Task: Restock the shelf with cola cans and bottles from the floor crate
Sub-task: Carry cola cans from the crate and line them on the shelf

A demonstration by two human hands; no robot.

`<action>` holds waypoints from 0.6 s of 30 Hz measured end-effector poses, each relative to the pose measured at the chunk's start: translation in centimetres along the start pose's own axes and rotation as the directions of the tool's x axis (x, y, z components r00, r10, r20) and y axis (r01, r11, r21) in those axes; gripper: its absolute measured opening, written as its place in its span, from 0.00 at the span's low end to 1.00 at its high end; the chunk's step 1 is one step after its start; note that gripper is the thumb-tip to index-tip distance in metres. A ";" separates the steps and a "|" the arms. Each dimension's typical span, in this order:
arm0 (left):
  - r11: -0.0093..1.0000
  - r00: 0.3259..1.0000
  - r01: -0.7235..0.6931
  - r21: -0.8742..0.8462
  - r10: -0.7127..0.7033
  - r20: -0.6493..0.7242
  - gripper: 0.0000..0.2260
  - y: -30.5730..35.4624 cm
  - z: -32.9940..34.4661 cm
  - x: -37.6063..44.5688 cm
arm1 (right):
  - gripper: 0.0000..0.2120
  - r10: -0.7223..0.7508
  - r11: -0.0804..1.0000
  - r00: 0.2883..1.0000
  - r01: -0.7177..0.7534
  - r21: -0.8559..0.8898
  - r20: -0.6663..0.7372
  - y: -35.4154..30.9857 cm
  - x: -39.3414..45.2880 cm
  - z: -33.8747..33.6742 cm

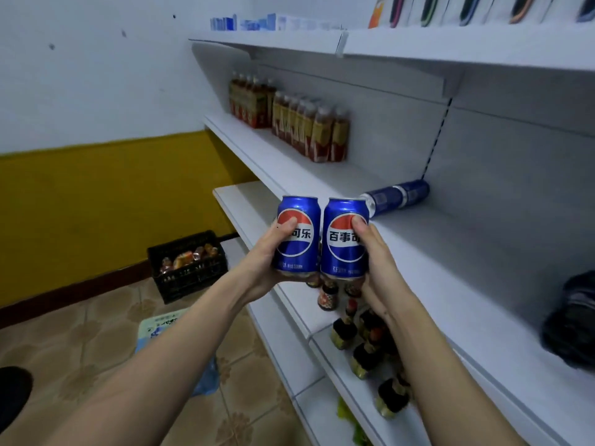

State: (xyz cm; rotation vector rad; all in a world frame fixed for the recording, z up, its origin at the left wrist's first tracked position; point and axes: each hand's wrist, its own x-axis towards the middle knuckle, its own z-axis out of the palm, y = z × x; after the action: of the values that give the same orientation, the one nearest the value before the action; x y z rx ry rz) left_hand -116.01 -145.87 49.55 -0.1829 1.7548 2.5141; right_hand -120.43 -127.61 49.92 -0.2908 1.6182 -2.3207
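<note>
I hold two blue cola cans upright and side by side in front of the white shelf (pixel 428 252). My left hand (pixel 267 259) grips the left cola can (pixel 297 249), thumb across its logo. My right hand (pixel 376 262) grips the right cola can (pixel 344 252) the same way. Both cans hover just off the shelf's front edge. A row of blue cola cans (pixel 397 199) stands on that shelf against the back panel. The black floor crate (pixel 188 272) sits by the yellow wall and holds several bottles.
Tea bottles (pixel 309 130) fill the left of the shelf above. Small dark sauce bottles (pixel 363 349) stand on the shelf below my hands. A dark bundle (pixel 571 320) lies at the right of the cola shelf. A blue bag (pixel 161 326) lies on the tiled floor.
</note>
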 end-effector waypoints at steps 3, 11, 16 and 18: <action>1.000 0.997 -0.004 0.012 0.003 0.076 0.51 1.0 -0.5 4.0 | 0.29 0.005 1.000 0.999 -0.006 -0.010 -0.041 -0.5 2.9 -0.9; 0.997 0.963 0.071 -0.041 -0.058 0.263 0.39 2.9 -0.8 14.8 | 0.33 0.005 0.999 0.963 0.007 0.041 -0.270 -1.8 8.7 -1.7; 0.995 0.890 0.086 -0.058 -0.051 0.453 0.48 5.0 -0.3 21.4 | 0.25 -0.080 0.986 0.888 0.137 0.093 -0.453 -3.5 11.8 -1.9; 0.994 0.853 0.085 -0.062 -0.040 0.520 0.47 5.7 0.4 23.5 | 0.23 -0.113 0.968 0.847 0.212 0.135 -0.519 -4.0 12.4 -2.1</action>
State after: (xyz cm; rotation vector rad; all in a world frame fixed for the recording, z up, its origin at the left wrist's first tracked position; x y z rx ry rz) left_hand -140.01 -147.71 51.80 0.3963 1.4003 2.2930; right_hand -133.21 -128.83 52.87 0.2682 1.6165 -2.8325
